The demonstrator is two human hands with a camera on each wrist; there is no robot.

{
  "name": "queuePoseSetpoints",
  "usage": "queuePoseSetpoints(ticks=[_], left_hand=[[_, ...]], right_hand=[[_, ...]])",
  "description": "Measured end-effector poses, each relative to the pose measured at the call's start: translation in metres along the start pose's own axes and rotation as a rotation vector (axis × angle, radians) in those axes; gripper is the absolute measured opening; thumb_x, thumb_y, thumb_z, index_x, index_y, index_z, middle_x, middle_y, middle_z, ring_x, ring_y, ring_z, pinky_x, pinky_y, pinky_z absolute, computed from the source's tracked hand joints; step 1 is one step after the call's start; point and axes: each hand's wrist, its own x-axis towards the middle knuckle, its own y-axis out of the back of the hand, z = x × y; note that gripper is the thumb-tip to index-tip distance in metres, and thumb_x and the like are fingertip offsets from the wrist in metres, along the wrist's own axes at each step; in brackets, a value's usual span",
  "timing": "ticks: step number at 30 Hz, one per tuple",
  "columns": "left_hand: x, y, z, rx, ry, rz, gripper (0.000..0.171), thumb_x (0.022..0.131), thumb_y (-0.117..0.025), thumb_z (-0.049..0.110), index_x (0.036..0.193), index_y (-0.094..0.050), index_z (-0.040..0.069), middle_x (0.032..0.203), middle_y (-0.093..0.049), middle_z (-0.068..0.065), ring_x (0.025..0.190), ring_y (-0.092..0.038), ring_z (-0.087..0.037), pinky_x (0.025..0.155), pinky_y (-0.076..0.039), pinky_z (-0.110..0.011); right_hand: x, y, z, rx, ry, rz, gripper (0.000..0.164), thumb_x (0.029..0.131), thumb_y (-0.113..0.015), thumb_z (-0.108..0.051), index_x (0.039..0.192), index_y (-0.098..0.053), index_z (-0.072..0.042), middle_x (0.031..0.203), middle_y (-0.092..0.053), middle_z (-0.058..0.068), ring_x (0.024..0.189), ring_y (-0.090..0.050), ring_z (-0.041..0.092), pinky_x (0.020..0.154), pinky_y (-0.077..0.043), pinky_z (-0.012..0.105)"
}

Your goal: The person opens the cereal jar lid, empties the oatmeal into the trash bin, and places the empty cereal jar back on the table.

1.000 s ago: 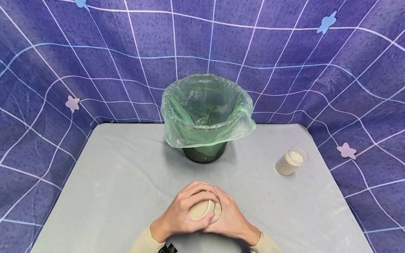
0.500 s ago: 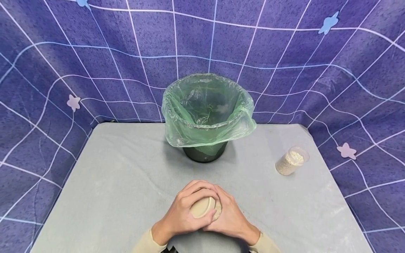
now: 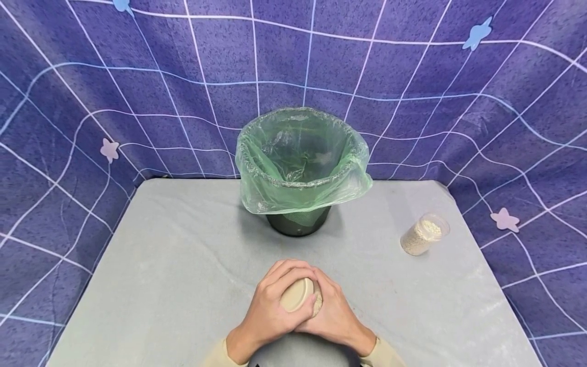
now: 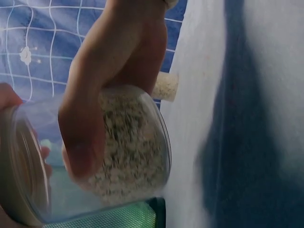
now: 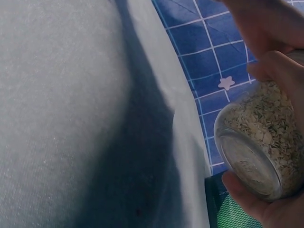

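Both hands hold a clear jar of pale flakes (image 4: 128, 142) with a cream lid (image 3: 296, 294), just above the near part of the table. My left hand (image 3: 272, 303) curls its fingers and thumb round the lid. My right hand (image 3: 337, 311) grips the body of the jar, its thumb across the side in the left wrist view. The jar lies tilted on its side, lid toward the left, and its round base shows in the right wrist view. In the head view the fingers hide most of the jar.
Behind the hands stands a dark bin (image 3: 298, 224) lined with a green bag (image 3: 261, 196). A second clear jar of pale flakes (image 3: 417, 239) stands at the right, its lid not visible. A grey cloth (image 3: 160, 275) covers the table, and a blue grid-patterned curtain (image 3: 197, 97) surrounds it.
My left hand has turned slightly on the lid and shifted a little up and right in the head view. The right hand stays nearly still round the jar.
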Motion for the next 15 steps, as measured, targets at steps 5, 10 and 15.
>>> queuePoseSetpoints(ticks=[5,10,15], left_hand=[[-0.0015,-0.0048,0.0035,0.051,0.087,0.024,0.037,0.079,-0.084,0.011,0.115,-0.076,0.016,0.118,-0.072,0.001,0.108,-0.066,-0.018,0.098,-0.048,-0.026],[-0.0037,-0.0074,0.0068,0.097,0.148,0.017,0.037,0.082,-0.083,0.015,0.117,-0.075,0.018,0.121,-0.071,0.004,0.112,-0.065,-0.016,0.100,-0.048,-0.026],[-0.0056,-0.0034,0.0055,0.105,0.119,-0.040,0.046,0.084,-0.081,0.024,0.128,-0.070,0.016,0.132,-0.066,0.000,0.119,-0.064,-0.018,0.105,-0.047,-0.030]], right_hand=[[0.0008,-0.0015,0.0019,-0.026,0.038,0.040,0.095,0.065,-0.101,-0.037,0.146,-0.054,-0.017,0.136,-0.066,-0.003,0.117,-0.068,0.017,0.100,-0.057,0.037],[-0.0002,-0.0022,0.0048,-0.027,0.057,0.049,0.097,0.067,-0.101,-0.037,0.149,-0.053,-0.018,0.139,-0.065,0.000,0.120,-0.068,0.019,0.102,-0.056,0.039],[-0.0010,-0.0006,0.0046,-0.024,0.039,0.033,0.097,0.068,-0.100,-0.036,0.150,-0.052,-0.020,0.139,-0.065,-0.001,0.120,-0.067,0.019,0.101,-0.057,0.040]])
